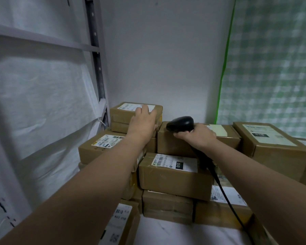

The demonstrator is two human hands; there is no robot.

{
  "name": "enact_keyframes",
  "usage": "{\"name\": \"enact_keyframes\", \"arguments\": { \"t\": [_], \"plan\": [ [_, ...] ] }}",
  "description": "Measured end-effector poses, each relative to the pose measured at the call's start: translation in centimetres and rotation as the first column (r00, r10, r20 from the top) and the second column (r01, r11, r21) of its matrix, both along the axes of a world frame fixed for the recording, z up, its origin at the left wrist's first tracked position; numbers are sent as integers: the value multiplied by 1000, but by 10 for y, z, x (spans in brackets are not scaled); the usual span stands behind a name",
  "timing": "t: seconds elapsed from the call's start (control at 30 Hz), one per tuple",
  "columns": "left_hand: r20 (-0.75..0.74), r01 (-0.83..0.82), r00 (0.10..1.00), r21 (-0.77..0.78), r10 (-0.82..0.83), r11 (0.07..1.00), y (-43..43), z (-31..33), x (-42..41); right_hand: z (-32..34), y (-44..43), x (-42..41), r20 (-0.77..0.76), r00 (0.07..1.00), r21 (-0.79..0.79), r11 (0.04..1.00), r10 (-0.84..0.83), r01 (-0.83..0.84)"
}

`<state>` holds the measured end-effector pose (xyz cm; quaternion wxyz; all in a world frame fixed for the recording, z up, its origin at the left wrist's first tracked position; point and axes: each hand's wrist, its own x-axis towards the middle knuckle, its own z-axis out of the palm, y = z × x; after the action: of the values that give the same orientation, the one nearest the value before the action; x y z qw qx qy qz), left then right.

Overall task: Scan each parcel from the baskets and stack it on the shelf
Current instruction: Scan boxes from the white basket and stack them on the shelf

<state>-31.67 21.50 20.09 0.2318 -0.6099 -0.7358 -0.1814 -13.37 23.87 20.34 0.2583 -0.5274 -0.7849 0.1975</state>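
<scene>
Two hands meet mid-frame. The left hand lies flat, fingers straight, on the top parcel at centre left. The right hand clamps the scanner just right of it, nose pointing left toward that parcel.

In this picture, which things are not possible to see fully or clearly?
Head view only:
The baskets: outside the frame.
The top parcel: its label is blurred and partly under the left hand.
The scanner: its handle is hidden inside the right hand.
The cable: its end is cut off by the bottom edge.
The nearest parcel: cut off by the bottom edge and partly behind the left forearm.
</scene>
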Motion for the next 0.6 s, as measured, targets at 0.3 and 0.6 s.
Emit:
{"name": "enact_keyframes", "arguments": {
  "t": [0.3, 0.6],
  "plan": [
    [-46, 43, 998, 34, -42, 998, -88, 2, 33, 13, -68, 32, -219, 967, -68, 987, 129, -148],
    [53, 235, 971, -33, -233, 972, -243, -71, 115, -50, -214, 121, -241, 963, -273, 944, 120, -186]
  ]
}}
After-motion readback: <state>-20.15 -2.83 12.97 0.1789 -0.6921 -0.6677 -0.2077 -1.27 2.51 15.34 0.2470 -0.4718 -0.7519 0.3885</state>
